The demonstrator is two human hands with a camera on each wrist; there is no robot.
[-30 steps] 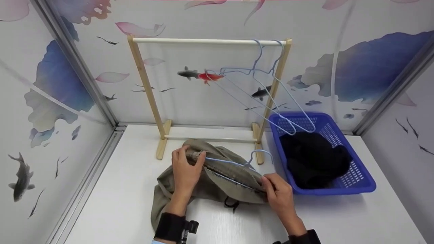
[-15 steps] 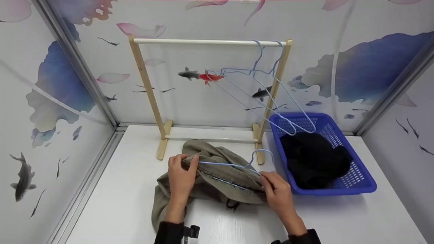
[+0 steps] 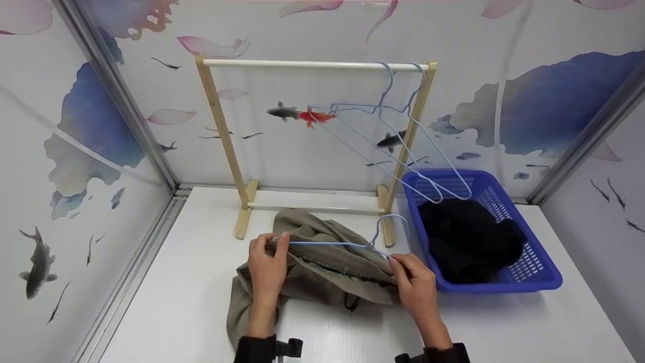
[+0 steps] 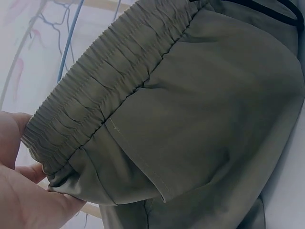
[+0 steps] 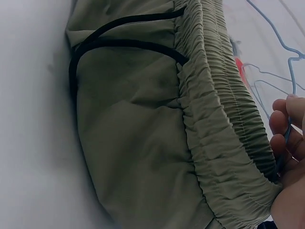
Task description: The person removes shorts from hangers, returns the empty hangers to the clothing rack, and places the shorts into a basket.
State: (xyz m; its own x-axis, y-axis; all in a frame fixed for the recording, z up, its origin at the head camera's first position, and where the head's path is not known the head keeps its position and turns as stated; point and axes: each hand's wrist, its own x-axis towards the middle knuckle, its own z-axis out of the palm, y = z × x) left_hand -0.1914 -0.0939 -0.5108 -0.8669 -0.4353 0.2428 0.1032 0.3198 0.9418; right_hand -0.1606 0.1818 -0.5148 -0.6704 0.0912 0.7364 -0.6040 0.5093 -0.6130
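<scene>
Olive pants with a gathered elastic waistband and a black drawcord lie bunched on the white table, waist opening facing up. A blue wire clothes hanger lies along that opening, its hook up and toward the right; its lower bar is hidden in the waist. My left hand pinches the waistband's left end, where the hanger's left tip disappears. At the right end, my right hand pinches the hanger's sloping wire between thumb and fingers, right at the waistband's edge.
Behind the pants stands a wooden rack with a white rail. Two blue hangers hang at the rail's right end, reaching over a blue basket that holds black cloth. Printed wall panels enclose the table.
My left hand has shifted left and slightly down with the waistband. The hanger's lower bar, visible earlier in the opening, has gone out of sight inside. The hook sits slightly higher.
</scene>
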